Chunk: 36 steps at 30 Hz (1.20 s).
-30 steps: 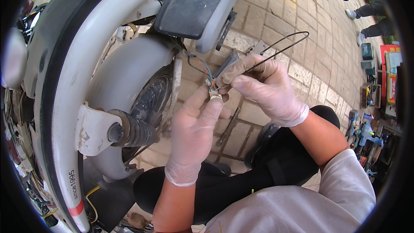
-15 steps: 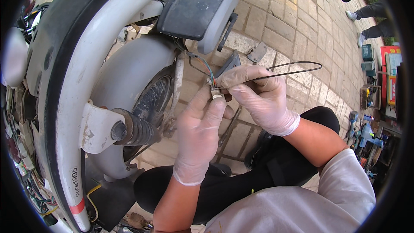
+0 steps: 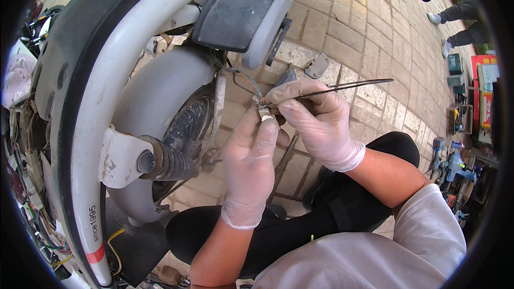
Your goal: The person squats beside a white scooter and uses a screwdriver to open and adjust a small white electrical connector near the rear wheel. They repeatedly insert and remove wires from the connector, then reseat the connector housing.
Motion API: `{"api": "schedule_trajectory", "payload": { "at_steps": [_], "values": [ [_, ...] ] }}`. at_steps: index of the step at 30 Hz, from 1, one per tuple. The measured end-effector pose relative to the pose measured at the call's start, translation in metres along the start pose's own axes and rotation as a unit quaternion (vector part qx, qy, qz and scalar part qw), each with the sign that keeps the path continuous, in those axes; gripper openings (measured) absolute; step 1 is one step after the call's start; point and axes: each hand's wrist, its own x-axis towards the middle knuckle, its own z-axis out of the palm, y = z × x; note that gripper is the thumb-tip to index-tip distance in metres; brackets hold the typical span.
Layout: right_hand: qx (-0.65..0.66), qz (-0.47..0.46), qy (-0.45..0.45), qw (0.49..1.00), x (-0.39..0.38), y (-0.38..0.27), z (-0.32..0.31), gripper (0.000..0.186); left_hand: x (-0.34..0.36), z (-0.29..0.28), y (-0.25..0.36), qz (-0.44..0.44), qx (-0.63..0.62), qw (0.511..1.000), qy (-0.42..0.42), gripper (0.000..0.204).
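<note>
My left hand (image 3: 249, 160), in a translucent glove, pinches a small whitish connector (image 3: 266, 112) between thumb and fingers. Thin coloured wires (image 3: 251, 83) run up from the connector to beneath the scooter's dark footboard (image 3: 235, 13). My right hand (image 3: 316, 123), also gloved, is closed on a thin black looped wire tool (image 3: 364, 82), its end at the connector beside my left thumb; the exact contact is hidden by my fingers. To the left are the scooter's grey mudguard (image 3: 144, 85), wheel (image 3: 190, 120) and coil shock absorber (image 3: 176, 163), behind a white frame tube (image 3: 85, 160).
Loose plates (image 3: 317, 65) and a metal rod lie on the brick paving (image 3: 358, 32). Another person's legs and shoes (image 3: 458, 40) stand at the upper right. Tool boxes, a crate (image 3: 459, 119) and scattered tools (image 3: 452, 166) line the right edge. Tangled wiring is at the far left.
My right hand has moved slightly down and left, and the black loop has swung from pointing up-right to nearly level. My left hand still grips the connector, its wrist shifted a little right.
</note>
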Motion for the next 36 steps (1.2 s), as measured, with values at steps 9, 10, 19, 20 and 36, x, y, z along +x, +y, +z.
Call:
{"api": "schedule_trajectory", "payload": {
  "at_steps": [9,10,19,20,36],
  "values": [
    [0.004,0.134,-0.032,0.99,0.009,-0.017,-0.012,0.017,-0.002,-0.002,0.001,0.028,0.121,0.992,0.033,0.036],
    [0.01,0.122,-0.057,0.991,0.01,-0.021,-0.013,0.017,-0.001,-0.002,0.001,0.021,0.141,0.989,0.045,0.037],
    [-0.033,0.056,-0.091,0.994,0.008,-0.016,-0.02,0.017,-0.001,-0.007,-0.018,0.082,0.213,0.969,0.098,0.038],
    [-0.03,0.054,-0.086,0.994,0.006,-0.013,-0.021,0.017,-0.003,-0.01,-0.02,0.08,0.261,0.956,0.109,0.036],
    [-0.2,-0.081,-0.032,0.976,0.03,-0.01,-0.023,0.026,0.015,0.019,0.026,0.255,0.408,0.876,0.021,0.033]
  ]
}}
